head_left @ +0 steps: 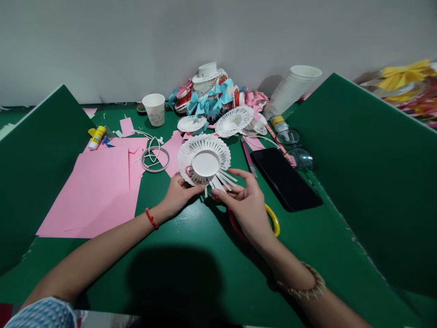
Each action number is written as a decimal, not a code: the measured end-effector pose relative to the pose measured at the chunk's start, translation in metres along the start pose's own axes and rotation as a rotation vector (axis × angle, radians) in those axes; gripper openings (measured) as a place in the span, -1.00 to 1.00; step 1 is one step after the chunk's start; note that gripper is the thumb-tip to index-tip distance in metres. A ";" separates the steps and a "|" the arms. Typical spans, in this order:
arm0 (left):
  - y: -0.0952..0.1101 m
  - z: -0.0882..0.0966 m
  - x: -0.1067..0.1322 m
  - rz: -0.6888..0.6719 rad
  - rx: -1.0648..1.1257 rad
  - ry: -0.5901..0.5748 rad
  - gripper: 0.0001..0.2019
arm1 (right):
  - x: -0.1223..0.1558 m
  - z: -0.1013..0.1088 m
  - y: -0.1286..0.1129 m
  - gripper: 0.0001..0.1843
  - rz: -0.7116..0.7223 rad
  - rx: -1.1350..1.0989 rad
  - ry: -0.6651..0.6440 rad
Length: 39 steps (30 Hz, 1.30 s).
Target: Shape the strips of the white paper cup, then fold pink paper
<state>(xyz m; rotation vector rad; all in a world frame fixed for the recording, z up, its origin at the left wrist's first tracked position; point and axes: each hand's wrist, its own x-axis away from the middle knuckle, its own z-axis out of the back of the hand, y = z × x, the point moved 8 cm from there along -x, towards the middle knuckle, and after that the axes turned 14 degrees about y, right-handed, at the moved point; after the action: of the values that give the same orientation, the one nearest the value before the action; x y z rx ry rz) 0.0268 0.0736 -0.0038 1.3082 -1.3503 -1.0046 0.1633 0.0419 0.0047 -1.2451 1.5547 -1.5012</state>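
Between my hands is a white paper cup whose side is cut into strips that fan out round its flat base. Most strips are bent into a looped, woven-looking rim; several at the lower right stick out straight. My left hand pinches the rim at the lower left. With thumb and fingers, my right hand grips the loose strips at the lower right. Under my right hand lie scissors with a yellow and red handle, their blades hidden.
Pink paper sheets, a glue stick and a ring with white cord lie left. A phone and glasses lie right. Behind are a paper cup, finished paper pieces and stacked cups. Green dividers flank the table.
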 end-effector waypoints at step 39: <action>-0.016 0.002 -0.003 0.119 0.019 -0.017 -0.78 | 0.046 -0.022 -0.048 -0.88 1.358 0.910 -0.060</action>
<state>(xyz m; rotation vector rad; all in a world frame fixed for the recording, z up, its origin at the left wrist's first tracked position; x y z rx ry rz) 0.0284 0.0748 -0.0205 1.2205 -1.4359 -0.9251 0.1363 0.0130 0.0624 0.3211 0.9770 -0.9205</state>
